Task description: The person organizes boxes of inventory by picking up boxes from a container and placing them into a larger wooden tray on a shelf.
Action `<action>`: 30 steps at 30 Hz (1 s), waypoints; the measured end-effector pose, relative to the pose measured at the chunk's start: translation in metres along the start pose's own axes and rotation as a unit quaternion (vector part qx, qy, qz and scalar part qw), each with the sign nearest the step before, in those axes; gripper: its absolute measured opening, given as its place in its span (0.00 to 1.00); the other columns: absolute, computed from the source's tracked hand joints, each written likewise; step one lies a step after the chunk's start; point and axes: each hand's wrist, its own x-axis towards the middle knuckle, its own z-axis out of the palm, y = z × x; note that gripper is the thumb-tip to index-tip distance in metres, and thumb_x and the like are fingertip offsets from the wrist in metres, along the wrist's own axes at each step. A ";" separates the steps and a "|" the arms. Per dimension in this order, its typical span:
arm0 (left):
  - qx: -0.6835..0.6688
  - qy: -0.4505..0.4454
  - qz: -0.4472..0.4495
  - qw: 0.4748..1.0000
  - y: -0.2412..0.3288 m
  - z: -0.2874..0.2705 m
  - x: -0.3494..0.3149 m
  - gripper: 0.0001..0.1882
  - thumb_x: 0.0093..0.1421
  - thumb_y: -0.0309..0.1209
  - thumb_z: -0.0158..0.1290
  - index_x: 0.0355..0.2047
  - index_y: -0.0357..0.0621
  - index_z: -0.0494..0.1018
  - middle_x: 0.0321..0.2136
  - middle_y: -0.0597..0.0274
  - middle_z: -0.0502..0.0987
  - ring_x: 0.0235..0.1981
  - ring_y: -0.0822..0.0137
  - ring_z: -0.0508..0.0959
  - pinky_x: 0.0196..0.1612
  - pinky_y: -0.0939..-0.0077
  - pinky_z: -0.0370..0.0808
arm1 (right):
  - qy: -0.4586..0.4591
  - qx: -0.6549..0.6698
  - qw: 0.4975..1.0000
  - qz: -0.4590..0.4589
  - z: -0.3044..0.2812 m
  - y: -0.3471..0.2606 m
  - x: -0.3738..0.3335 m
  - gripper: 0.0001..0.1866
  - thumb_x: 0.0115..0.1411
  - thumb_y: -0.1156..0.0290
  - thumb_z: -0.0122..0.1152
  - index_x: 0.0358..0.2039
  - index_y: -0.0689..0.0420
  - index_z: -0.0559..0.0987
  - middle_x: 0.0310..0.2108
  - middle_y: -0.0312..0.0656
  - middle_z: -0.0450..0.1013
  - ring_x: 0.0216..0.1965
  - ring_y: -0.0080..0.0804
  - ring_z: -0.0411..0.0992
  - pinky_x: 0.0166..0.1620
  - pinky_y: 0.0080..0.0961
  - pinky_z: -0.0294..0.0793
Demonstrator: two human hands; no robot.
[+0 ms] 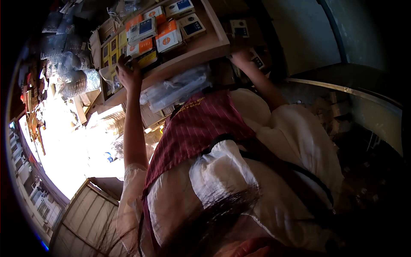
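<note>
A wooden tray (188, 62) full of small boxes stands at the top of the view, slanting up to the right. Inside it, orange and white boxes (168, 36) lie among white and dark blue boxes (142, 31), some stacked on others. Yellow boxes (113, 45) line the left end, and a yellow and black box (147, 59) sits by the near wall.

The left hand (128, 75) is at the near wall beside this last box, its fingers bent; how tightly they close, and whether they hold the wall or a box, cannot be made out. The right hand (240, 55) is in shadow just beyond the tray's right end; its fingers are too dark to show how far apart they are or what they hold. A box with a dark label (239, 28) lies near it.

Crumpled clear plastic (175, 88) crowds the space below the tray, between it and the person's striped red apron (201, 120). Plastic-wrapped bundles (72, 83) are piled to the left, above glaring daylight that washes out detail. A slatted panel (87, 218) stands at lower left. Dark hair (231, 203) hangs across the bottom, covering part of the white shirt (299, 128).
</note>
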 end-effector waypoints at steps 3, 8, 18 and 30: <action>-0.013 -0.002 -0.003 1.000 -0.001 0.000 -0.001 0.24 0.58 0.36 0.56 0.54 0.44 0.66 0.44 0.56 0.78 0.47 0.48 0.72 0.53 0.54 0.66 | -0.024 0.108 0.994 0.019 0.003 -0.007 0.033 0.34 0.52 0.61 0.66 0.59 0.58 0.68 0.59 0.53 0.62 0.59 0.51 0.63 0.55 0.52 0.67; -0.020 -0.015 -0.035 0.999 0.008 0.004 0.005 0.20 0.59 0.35 0.55 0.50 0.47 0.68 0.42 0.56 0.78 0.45 0.49 0.74 0.50 0.54 0.67 | -0.189 -0.067 0.979 -0.032 0.020 0.029 0.063 0.39 0.52 0.57 0.64 0.62 0.59 0.65 0.60 0.55 0.62 0.58 0.54 0.65 0.54 0.50 0.69; 0.071 -0.028 -0.063 0.995 0.011 -0.001 0.003 0.16 0.61 0.34 0.52 0.49 0.46 0.72 0.42 0.56 0.77 0.45 0.49 0.73 0.49 0.53 0.68 | -0.065 0.200 0.958 0.193 0.012 0.117 0.138 0.32 0.58 0.54 0.64 0.56 0.63 0.70 0.49 0.55 0.74 0.47 0.45 0.75 0.46 0.40 0.77; 0.018 -0.002 -0.095 0.995 0.020 -0.001 -0.003 0.15 0.61 0.32 0.53 0.48 0.43 0.72 0.41 0.55 0.77 0.44 0.51 0.75 0.48 0.58 0.70 | -0.221 0.000 0.967 0.130 0.037 0.105 0.124 0.37 0.62 0.55 0.59 0.66 0.59 0.59 0.56 0.54 0.68 0.54 0.45 0.70 0.55 0.40 0.72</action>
